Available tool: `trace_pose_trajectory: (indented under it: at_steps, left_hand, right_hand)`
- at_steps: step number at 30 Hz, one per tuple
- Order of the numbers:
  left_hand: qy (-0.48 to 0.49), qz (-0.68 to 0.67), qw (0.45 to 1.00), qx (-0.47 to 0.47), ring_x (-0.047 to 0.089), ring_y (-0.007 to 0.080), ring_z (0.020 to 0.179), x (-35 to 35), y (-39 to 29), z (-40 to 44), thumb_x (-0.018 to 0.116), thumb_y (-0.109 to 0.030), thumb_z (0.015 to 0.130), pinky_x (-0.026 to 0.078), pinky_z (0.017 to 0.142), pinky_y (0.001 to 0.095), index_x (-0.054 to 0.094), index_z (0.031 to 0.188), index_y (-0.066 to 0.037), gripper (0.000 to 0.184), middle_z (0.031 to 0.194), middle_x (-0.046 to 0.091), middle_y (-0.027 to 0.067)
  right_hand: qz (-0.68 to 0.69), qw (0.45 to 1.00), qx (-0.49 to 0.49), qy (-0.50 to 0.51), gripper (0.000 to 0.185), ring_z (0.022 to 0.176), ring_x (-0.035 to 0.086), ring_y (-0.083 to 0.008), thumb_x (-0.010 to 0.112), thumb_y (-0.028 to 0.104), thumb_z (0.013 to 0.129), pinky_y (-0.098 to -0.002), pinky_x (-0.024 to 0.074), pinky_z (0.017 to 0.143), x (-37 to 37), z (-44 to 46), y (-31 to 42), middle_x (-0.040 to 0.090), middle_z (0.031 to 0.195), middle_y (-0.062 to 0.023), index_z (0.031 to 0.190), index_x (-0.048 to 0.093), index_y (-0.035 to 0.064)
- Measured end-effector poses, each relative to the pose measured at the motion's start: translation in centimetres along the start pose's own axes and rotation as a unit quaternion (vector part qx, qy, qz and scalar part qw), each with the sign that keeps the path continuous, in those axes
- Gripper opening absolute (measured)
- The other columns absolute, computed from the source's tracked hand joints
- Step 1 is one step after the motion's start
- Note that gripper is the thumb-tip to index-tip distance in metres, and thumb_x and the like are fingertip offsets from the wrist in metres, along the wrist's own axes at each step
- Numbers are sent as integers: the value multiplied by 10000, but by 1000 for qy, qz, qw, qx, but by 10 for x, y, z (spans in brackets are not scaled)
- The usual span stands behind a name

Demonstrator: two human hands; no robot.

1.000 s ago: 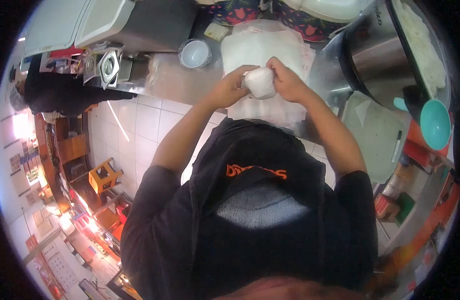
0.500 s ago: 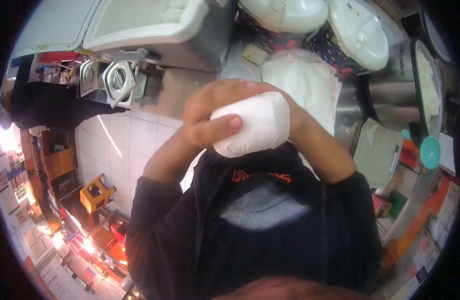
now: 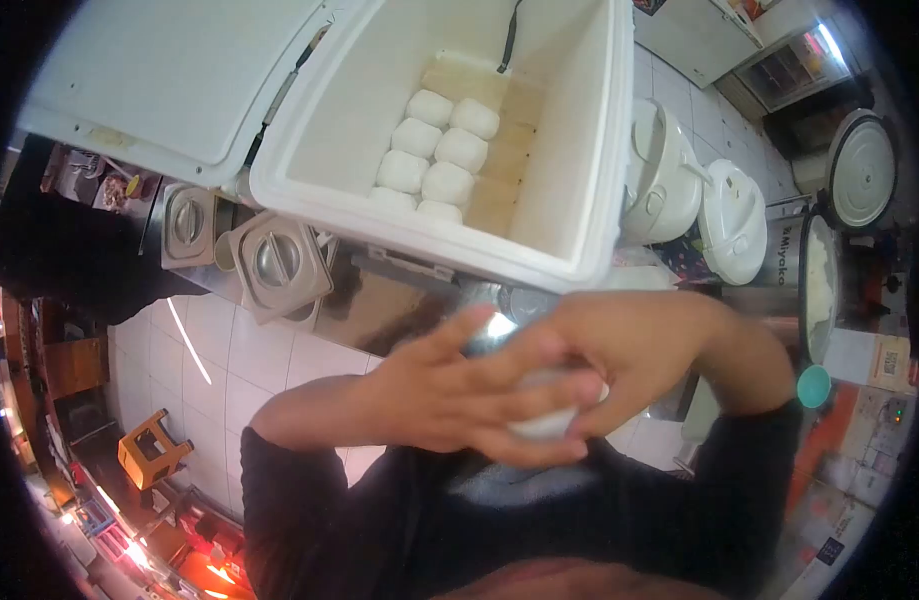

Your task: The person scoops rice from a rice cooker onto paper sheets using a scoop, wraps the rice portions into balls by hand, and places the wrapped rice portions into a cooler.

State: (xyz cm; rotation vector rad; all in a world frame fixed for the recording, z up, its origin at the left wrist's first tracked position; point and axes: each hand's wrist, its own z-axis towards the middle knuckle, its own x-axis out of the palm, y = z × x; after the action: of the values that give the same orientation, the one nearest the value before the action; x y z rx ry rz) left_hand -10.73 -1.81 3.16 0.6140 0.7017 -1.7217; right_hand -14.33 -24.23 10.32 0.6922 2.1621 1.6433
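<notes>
A white paper-wrapped packet (image 3: 545, 426) sits between my two hands, low in front of my chest, and is mostly hidden by fingers. My left hand (image 3: 444, 395) lies across its front, its fingers slightly blurred and pressed over the paper. From the other side, my right hand (image 3: 644, 345) bends at the wrist and curls round the packet. Just beyond my hands stands a large white cooler box (image 3: 314, 190) with its lid raised. Inside it, several similar white packets (image 3: 446, 183) lie in two rows.
Lidded steel food pans (image 3: 274, 262) stand left of the cooler. White-lidded containers (image 3: 669, 180) and a large pot of rice (image 3: 819, 285) are at right, near a turquoise cup (image 3: 813, 386). A person in dark clothes (image 3: 69, 250) is at far left; a yellow stool (image 3: 151, 448) stands below.
The view has swung so the cooler's inside and its packets show. My hands have turned over the packet, my left fingers now covering its front, and sit lower and further right.
</notes>
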Motion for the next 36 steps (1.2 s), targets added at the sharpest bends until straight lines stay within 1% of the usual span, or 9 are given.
trace_pose_trajectory:
  at_steps: [3,5,9,12,18,25,31,34,36]
  left_hand:
    - [-37,23,986,-161,395,316,1397,-17,49,-25,598,-372,904,146,1170,582,466,1333,-313,453,1479,461,91]
    - [-196,121,952,-202,448,346,1346,-12,87,-46,498,-496,934,165,1160,552,567,1266,-254,417,1405,536,139]
    - [-136,199,920,-308,553,340,1176,-11,118,-70,281,-526,982,276,1091,529,576,1171,-130,528,1185,647,154]
    - [-241,289,906,-192,567,235,915,8,135,-76,146,-484,999,347,992,465,636,908,-141,605,882,664,60]
    - [-286,337,889,-121,525,202,967,16,155,-78,118,-423,1012,312,1118,461,589,887,-194,539,833,581,11]
    - [-267,393,880,-27,563,222,887,8,154,-85,62,-477,1023,406,1000,456,543,1002,-150,582,828,603,28]
    - [-148,366,905,-157,482,176,984,-2,138,-80,112,-379,1043,266,1188,484,499,998,-228,418,913,511,-32]
    - [-174,363,903,-148,480,174,986,4,148,-77,121,-382,1044,257,1190,477,506,997,-230,417,911,512,-38]
    - [-269,363,889,-72,534,213,917,12,160,-75,81,-432,1000,352,1081,459,551,916,-191,535,836,587,8]
  right_hand:
    - [-82,985,-80,-129,593,933,660,-241,764,138,687,-319,514,855,-38,11,11,659,1091,-112,1233,558,35]
    - [12,966,-47,-253,598,987,650,-226,769,131,693,-320,502,912,-69,18,19,662,1103,-118,1241,555,23]
    - [-95,934,73,-335,600,1094,611,-224,783,127,709,-357,487,955,-165,50,3,653,1133,-144,1244,554,-19]
    - [-177,889,307,-291,611,1092,603,-238,765,99,686,-345,468,973,-211,85,-28,622,1189,-146,1251,559,-4]
    - [-88,782,617,-25,611,1145,595,-327,784,112,764,-455,503,956,-226,145,-135,605,1257,-184,1310,542,-17]
    - [-95,811,575,43,544,1116,613,-300,783,119,775,-428,558,840,-173,148,-196,620,1220,-188,1259,578,-22]
    - [-215,798,556,87,336,934,664,-298,750,149,782,-417,565,780,-171,165,-170,675,989,-172,1052,659,-27]
    - [-271,768,572,98,251,827,690,-308,736,170,782,-418,560,772,-169,167,-185,701,856,-160,933,701,-29]
    - [-437,769,435,172,202,756,707,-269,721,166,793,-421,574,677,-168,155,-235,714,865,-167,884,716,-14]
